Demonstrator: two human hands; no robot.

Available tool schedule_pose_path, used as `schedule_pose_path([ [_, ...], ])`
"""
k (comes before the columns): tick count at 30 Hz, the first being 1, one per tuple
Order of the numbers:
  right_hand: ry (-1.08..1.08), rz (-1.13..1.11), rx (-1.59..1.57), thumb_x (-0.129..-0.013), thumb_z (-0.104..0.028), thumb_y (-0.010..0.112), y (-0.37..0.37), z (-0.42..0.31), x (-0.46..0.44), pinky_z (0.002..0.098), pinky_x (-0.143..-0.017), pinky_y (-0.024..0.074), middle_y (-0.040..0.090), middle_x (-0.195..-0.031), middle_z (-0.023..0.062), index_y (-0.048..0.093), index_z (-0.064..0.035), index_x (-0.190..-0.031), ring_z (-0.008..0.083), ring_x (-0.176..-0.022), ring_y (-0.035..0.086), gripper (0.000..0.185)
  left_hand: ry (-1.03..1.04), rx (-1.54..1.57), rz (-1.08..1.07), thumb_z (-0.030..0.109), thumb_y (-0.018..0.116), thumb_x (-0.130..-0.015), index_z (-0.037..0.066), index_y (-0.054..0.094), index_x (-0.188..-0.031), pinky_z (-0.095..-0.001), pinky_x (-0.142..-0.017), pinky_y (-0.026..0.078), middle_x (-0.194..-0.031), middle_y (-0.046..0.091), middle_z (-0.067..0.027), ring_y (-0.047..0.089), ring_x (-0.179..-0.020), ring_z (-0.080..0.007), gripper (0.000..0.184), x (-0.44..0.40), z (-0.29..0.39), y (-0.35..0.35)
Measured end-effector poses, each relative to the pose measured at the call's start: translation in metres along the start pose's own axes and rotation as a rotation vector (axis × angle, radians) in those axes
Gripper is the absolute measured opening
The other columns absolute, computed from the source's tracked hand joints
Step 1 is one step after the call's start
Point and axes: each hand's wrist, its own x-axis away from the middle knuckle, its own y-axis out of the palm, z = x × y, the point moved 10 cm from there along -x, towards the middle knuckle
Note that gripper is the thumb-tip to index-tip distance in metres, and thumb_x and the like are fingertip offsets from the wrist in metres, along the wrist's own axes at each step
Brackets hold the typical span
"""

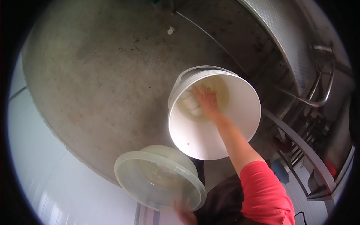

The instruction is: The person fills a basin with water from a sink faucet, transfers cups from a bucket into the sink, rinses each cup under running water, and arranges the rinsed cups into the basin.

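Left hand: low, at the near rim of the one clear basin, blurred, fingers look parted; can't tell if it grips the rim. Basin tilted, beside the one white bucket. Right arm, one red sleeve, runs from lower right over the bucket rim, forearm bare, slanting up-left and down inside. Right hand: open, fingers spread, nothing visibly held, at the cloudy liquid in the bucket bottom, just beside the white lumps; at least two, exact count unclear. Beyond: one small white scrap on the grey floor.
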Motion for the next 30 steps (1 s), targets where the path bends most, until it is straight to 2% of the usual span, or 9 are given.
schedule_pose_path([
  [3,-0.264,0.083,0.088,-0.072,-0.016,0.06,-0.003,-0.002,-0.021,0.0487,-0.103,0.024,0.034,-0.136,0.013,0.03,-0.0154,-0.137,0.027,-0.12,0.035,0.072,-0.033,-0.013,0.063,0.027,0.044,-0.09,0.005,0.027,-0.137,-0.0441,-0.102,0.031,-0.135,0.037,-0.0182,0.035,-0.125,-0.0338,0.054,-0.001,0.004,0.0],
  [6,-0.436,-0.034,0.264,-0.072,-0.016,0.06,0.021,-0.003,-0.035,0.0449,-0.107,0.0193,0.032,-0.137,0.0118,0.034,-0.0126,-0.134,0.026,-0.127,0.029,0.068,-0.035,-0.001,0.091,0.027,0.041,-0.092,0.008,0.027,-0.137,-0.0449,-0.103,0.03,-0.135,0.036,-0.0196,0.035,-0.125,-0.0343,0.051,-0.006,-0.001,-0.014],
  [12,-0.527,0.029,0.405,-0.071,-0.022,0.063,0.065,-0.01,-0.039,0.0416,-0.108,0.0201,0.046,-0.128,0.0134,0.046,-0.0077,-0.124,0.0287,-0.123,0.037,0.057,-0.018,0.018,0.044,0.023,0.042,-0.091,0.01,0.026,-0.138,-0.0466,-0.103,0.029,-0.134,0.035,-0.0226,0.036,-0.123,-0.0357,0.05,-0.006,0.001,-0.012],
  [14,-0.264,0.06,-0.074,-0.074,-0.022,0.06,0.071,0.01,-0.048,0.0426,-0.106,0.023,0.052,-0.119,0.0159,0.048,-0.0069,-0.121,0.0299,-0.117,0.043,0.051,-0.027,0.028,0.032,0.022,0.044,-0.09,0.01,0.026,-0.138,-0.0474,-0.102,0.03,-0.134,0.035,-0.0228,0.036,-0.123,-0.0364,0.052,-0.005,0.002,-0.008],
  [16,-0.156,0.061,-0.215,-0.076,-0.021,0.057,0.087,0.024,-0.049,0.044,-0.102,0.028,0.056,-0.11,0.0177,0.049,-0.0071,-0.119,0.0311,-0.111,0.048,0.046,-0.03,0.027,0.036,0.021,0.046,-0.088,0.01,0.025,-0.138,-0.0482,-0.102,0.03,-0.134,0.035,-0.023,0.036,-0.123,-0.0371,0.055,-0.007,0.001,-0.007],
  [18,-0.212,0.025,-0.021,-0.079,-0.018,0.053,0.072,0.02,-0.039,0.0457,-0.097,0.0353,0.058,-0.102,0.0191,0.05,-0.0082,-0.118,0.0321,-0.104,0.053,0.04,-0.033,0.01,0.062,0.021,0.05,-0.087,0.009,0.024,-0.138,-0.049,-0.101,0.031,-0.134,0.035,-0.0231,0.036,-0.123,-0.0376,0.059,-0.008,-0.002,-0.012],
  [24,0.242,-0.103,-0.312,-0.08,-0.008,0.05,0.062,0.056,-0.031,0.0485,-0.077,0.0458,0.051,-0.109,0.0207,0.047,-0.0103,-0.12,0.0351,-0.094,0.056,0.04,-0.014,0.01,0.012,0.018,0.054,-0.082,0.007,0.024,-0.138,-0.0491,-0.102,0.03,-0.135,0.032,-0.0235,0.035,-0.123,-0.0384,0.065,-0.003,0.009,0.008],
  [27,0.074,0.089,-0.31,-0.08,-0.005,0.048,0.028,0.049,-0.019,0.0469,-0.075,0.047,0.047,-0.116,0.0207,0.044,-0.0088,-0.122,0.0357,-0.091,0.057,0.042,-0.012,0.027,0.028,0.018,0.054,-0.081,0.006,0.024,-0.138,-0.0487,-0.103,0.03,-0.135,0.031,-0.0235,0.035,-0.123,-0.0387,0.065,-0.002,0.013,0.012],
  [30,-0.205,0.336,-0.224,-0.081,-0.005,0.047,0.015,0.032,-0.015,0.0452,-0.07,0.0482,0.054,-0.107,0.019,0.05,-0.01,-0.118,0.0335,-0.084,0.059,0.038,-0.024,0.025,0.04,0.016,0.053,-0.081,0.005,0.025,-0.137,-0.0484,-0.104,0.029,-0.136,0.031,-0.0237,0.034,-0.124,-0.0383,0.064,0.0,0.014,0.016],
])
